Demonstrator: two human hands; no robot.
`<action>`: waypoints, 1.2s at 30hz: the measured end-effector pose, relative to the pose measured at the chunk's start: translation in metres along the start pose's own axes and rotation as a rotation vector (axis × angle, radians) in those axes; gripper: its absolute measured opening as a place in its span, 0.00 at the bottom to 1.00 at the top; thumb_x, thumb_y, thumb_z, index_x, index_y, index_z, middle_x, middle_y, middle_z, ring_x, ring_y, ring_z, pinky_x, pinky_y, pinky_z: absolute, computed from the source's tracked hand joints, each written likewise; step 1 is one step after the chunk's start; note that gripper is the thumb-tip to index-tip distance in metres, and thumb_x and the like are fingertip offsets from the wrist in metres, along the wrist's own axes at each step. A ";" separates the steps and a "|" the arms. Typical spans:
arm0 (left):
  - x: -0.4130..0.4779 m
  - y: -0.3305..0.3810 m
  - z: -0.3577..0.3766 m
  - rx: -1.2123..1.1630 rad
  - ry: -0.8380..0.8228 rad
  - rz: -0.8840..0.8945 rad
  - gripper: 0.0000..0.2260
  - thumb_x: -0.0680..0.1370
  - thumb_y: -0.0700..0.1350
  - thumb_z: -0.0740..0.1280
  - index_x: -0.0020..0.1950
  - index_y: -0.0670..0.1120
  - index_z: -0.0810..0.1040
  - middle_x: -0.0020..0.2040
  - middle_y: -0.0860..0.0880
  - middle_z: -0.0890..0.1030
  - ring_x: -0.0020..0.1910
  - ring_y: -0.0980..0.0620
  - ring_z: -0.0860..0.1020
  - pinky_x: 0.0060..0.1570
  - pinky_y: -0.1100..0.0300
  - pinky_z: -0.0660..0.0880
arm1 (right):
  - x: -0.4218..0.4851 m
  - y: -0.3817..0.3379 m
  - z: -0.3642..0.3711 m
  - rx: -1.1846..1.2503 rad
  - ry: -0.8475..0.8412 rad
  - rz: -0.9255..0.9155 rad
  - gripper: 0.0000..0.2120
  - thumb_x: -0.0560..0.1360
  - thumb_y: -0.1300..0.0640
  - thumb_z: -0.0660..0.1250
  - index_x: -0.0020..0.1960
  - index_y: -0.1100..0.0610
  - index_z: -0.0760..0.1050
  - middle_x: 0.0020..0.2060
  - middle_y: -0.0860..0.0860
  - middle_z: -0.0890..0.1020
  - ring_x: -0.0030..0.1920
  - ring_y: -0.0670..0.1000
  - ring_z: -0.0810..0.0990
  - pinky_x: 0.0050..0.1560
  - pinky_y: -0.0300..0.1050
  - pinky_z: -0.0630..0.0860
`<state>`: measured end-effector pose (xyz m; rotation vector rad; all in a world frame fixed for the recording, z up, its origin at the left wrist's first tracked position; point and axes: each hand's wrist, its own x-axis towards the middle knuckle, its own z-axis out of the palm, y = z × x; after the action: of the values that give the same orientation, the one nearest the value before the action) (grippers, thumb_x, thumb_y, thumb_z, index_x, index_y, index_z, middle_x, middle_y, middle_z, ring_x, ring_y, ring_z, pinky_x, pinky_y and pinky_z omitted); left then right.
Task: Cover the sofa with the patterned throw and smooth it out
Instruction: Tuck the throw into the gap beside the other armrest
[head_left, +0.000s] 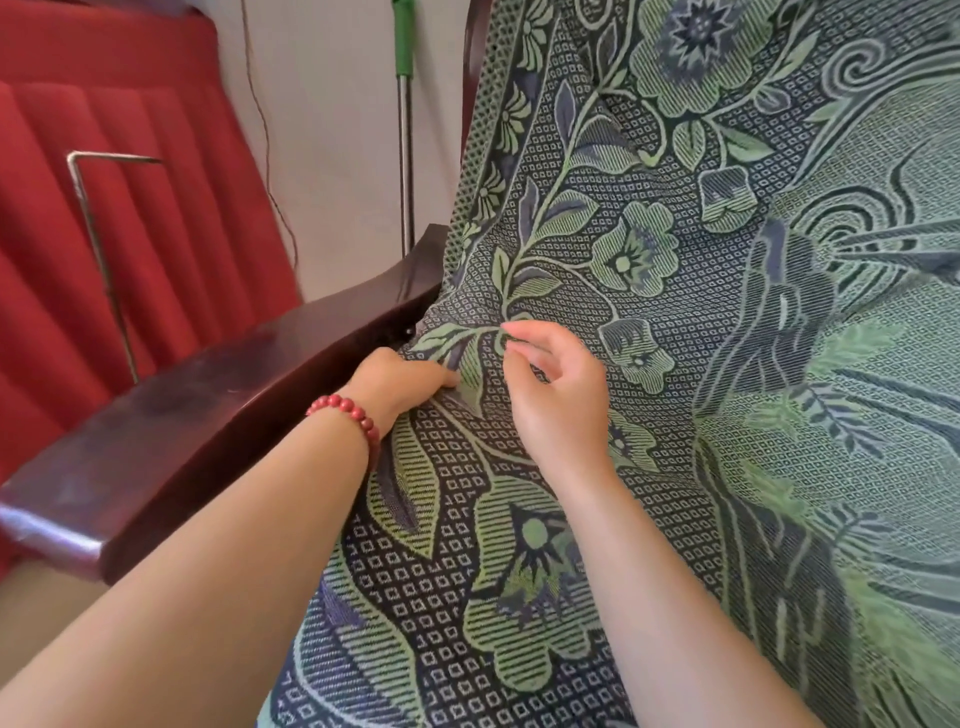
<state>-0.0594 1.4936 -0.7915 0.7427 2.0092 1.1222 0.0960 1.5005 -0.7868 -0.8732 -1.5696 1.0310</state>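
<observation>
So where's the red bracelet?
The bracelet sits left of centre in the head view, on the wrist of the left hand, between the wooden armrest and the patterned throw.

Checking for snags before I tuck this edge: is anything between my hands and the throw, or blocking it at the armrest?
Nothing visible. The left hand digs into the throw beside the wooden armrest; the right hand pinches a fold. The gap itself is hidden.

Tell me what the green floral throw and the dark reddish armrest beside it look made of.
The green floral throw looks like matte woven fabric, perhaps jacquard: thread texture shows and it folds softly. The dark reddish armrest is probably varnished wood, given its glossy sheen and curved shape.
</observation>
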 end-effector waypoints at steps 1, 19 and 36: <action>0.000 0.000 0.002 -0.011 -0.001 0.006 0.19 0.66 0.52 0.77 0.42 0.45 0.69 0.38 0.49 0.77 0.36 0.51 0.78 0.33 0.60 0.73 | 0.001 0.001 -0.001 -0.001 0.009 0.004 0.10 0.75 0.61 0.63 0.52 0.50 0.78 0.52 0.45 0.81 0.45 0.34 0.79 0.42 0.29 0.74; 0.009 -0.009 0.016 0.362 0.235 0.158 0.30 0.67 0.68 0.68 0.56 0.45 0.75 0.53 0.48 0.81 0.51 0.44 0.79 0.51 0.54 0.75 | 0.000 0.006 -0.022 0.020 0.034 -0.002 0.11 0.74 0.63 0.64 0.51 0.50 0.78 0.49 0.42 0.81 0.50 0.36 0.79 0.45 0.24 0.71; -0.007 0.030 0.038 0.176 0.477 0.511 0.25 0.72 0.55 0.70 0.67 0.49 0.72 0.64 0.49 0.75 0.63 0.51 0.73 0.57 0.61 0.66 | 0.027 -0.003 -0.041 0.098 0.093 -0.044 0.10 0.75 0.65 0.63 0.53 0.56 0.79 0.49 0.43 0.81 0.50 0.36 0.78 0.46 0.25 0.72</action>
<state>-0.0209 1.5196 -0.7771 1.2192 2.4105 1.5382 0.1305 1.5319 -0.7698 -0.8045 -1.4420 1.0129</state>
